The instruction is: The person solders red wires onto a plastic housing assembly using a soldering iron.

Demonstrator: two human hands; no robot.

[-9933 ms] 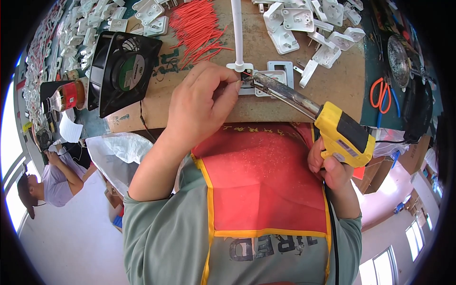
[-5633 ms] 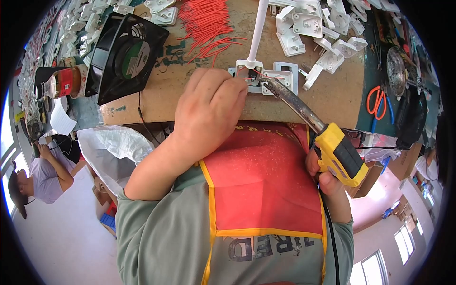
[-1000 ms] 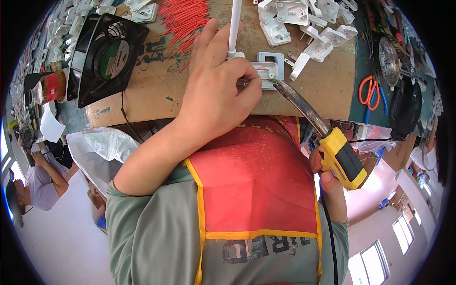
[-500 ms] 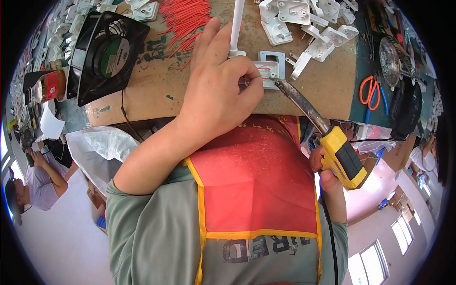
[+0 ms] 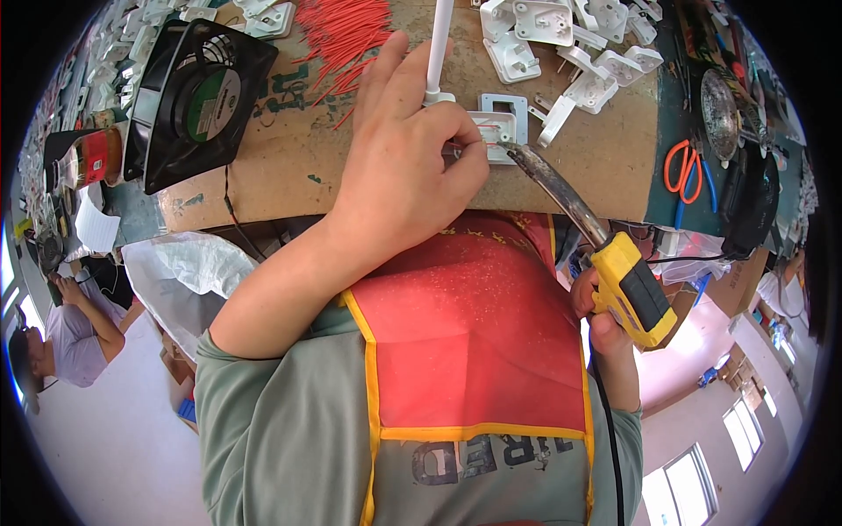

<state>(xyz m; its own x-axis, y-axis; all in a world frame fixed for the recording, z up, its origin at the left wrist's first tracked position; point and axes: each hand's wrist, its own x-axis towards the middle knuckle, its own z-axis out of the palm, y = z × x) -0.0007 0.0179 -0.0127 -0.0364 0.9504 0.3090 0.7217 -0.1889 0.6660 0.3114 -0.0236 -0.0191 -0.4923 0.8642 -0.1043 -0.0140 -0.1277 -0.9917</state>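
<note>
My left hand [image 5: 408,145] lies palm down over the work, thumb and forefinger closed at a thin red wire [image 5: 488,128]. That wire runs into an open white plastic plug housing [image 5: 501,156] on the bench, partly hidden by my fingers. A pale grey frame-shaped piece [image 5: 519,110] sits behind the housing. My right hand [image 5: 594,302] is closed around the yellow and black handle of a soldering iron [image 5: 574,210]. The iron's dark tip points up and left, at the housing's right side, close to the left fingertips. Whether it touches the metal inside is too small to tell.
A white upright rod [image 5: 438,48] stands behind my left hand. Beyond it lie a heap of red wires [image 5: 342,35] and several white plug housings [image 5: 583,70]. A black fan [image 5: 200,105] stands left. Orange-handled scissors [image 5: 681,168] lie right. Another person [image 5: 83,329] sits far left.
Almost nothing differs. My left fingertips have shifted very slightly to the right; the iron stays at the housing.
</note>
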